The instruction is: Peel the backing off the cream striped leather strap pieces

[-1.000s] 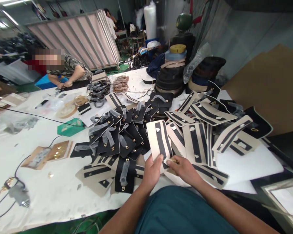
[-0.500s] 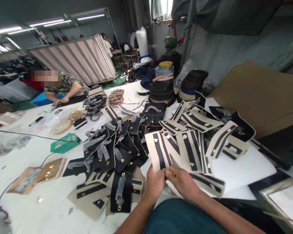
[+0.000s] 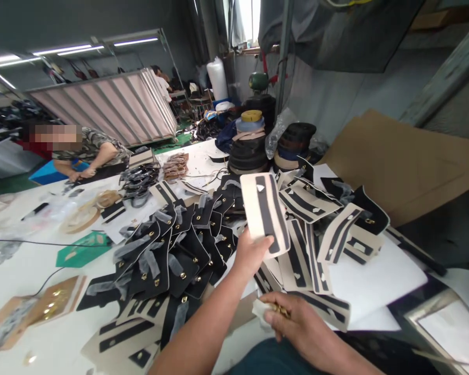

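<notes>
My left hand point(image 3: 251, 255) grips the lower edge of a cream flap piece with a black stripe point(image 3: 264, 211) and holds it raised above the table. My right hand point(image 3: 297, 325) is closed near my lap around small gold metal fittings point(image 3: 281, 310) and a bit of white paper. Just right of the raised piece lies a spread of similar cream and black striped pieces point(image 3: 316, 234). To the left is a heap of black flaps with gold studs point(image 3: 180, 245), some wrapped in grey film.
A white table point(image 3: 42, 260) carries a green card point(image 3: 84, 251), open brown packets of gold hardware point(image 3: 35, 310), cables and rolls of tape point(image 3: 250, 140). A co-worker point(image 3: 89, 153) leans on the far left edge. Cardboard sheets point(image 3: 406, 161) stand at right.
My left hand lifted the striped piece up and away from the pile. My right hand drew back toward my lap with the gold fittings. The camera tilted upward.
</notes>
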Tool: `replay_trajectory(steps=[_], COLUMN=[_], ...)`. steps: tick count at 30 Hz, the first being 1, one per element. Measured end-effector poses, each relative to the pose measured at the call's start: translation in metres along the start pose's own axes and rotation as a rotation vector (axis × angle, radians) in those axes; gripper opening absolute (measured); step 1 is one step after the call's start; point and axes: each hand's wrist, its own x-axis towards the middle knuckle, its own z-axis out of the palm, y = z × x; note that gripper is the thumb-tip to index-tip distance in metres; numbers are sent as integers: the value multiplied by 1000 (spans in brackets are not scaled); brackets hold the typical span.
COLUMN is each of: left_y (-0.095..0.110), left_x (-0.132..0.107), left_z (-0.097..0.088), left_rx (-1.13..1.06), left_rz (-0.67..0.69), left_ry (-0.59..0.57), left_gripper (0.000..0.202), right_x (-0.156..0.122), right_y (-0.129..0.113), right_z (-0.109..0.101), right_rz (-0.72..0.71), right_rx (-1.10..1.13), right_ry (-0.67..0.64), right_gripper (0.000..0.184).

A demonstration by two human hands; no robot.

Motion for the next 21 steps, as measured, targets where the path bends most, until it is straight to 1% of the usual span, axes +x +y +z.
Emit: replay_trajectory(steps=[1, 3, 4, 5, 6, 7, 8, 9, 10, 12, 13, 14, 16, 18, 19, 21], left_y=[8, 18, 19, 16, 12, 4, -4, -13, -22, -35, -40, -42, -45, -46, -46, -47], left_x=[14, 41, 53, 63, 72, 80, 86, 91, 95, 102, 105, 108, 113, 119, 122, 130], left_z=[17, 49, 61, 70, 74, 72, 64, 49, 30, -21, -50, -78, -131, -174, -190, -213], left_rx=[-24, 21, 71, 130, 192, 261, 338, 424, 529, 771, 903, 1033, 1274, 1446, 1505, 1577], left_rz=[20, 67, 108, 153, 200, 244, 284, 319, 351, 409, 416, 396, 283, 145, 89, 0], left_ry=[-75, -244, -286, -286, -244, -169, -74, 25, 115, 265, 332, 375, 422, 456, 455, 414], left_gripper=[46, 47, 49, 51, 53, 53, 51, 47, 42, 37, 37, 39, 45, 56, 60, 66], right_x=[1, 3, 4, 5, 6, 7, 8, 9, 10, 11, 12, 13, 16, 21, 24, 30], right_y=[3, 6, 7, 9, 11, 15, 19, 23, 28, 36, 38, 39, 37, 33, 30, 27], right_z=[-1, -1, -1, -2, -3, -6, -10, -14, -18, -25, -27, -28, -27, -24, -23, -20], right_rz=[-2, -12, -18, -21, -21, -16, -6, 9, 28, 66, 86, 104, 130, 171, 186, 178], right_rx=[-3, -17, -29, -41, -52, -63, -72, -76, -76, -72, -70, -69, -66, -40, -19, 25], right_ry=[2, 0, 3, 8, 18, 33, 52, 72, 88, 114, 124, 133, 143, 163, 176, 183], right_gripper=[39, 43, 44, 44, 44, 45, 46, 47, 48, 50, 51, 52, 54, 54, 55, 58])
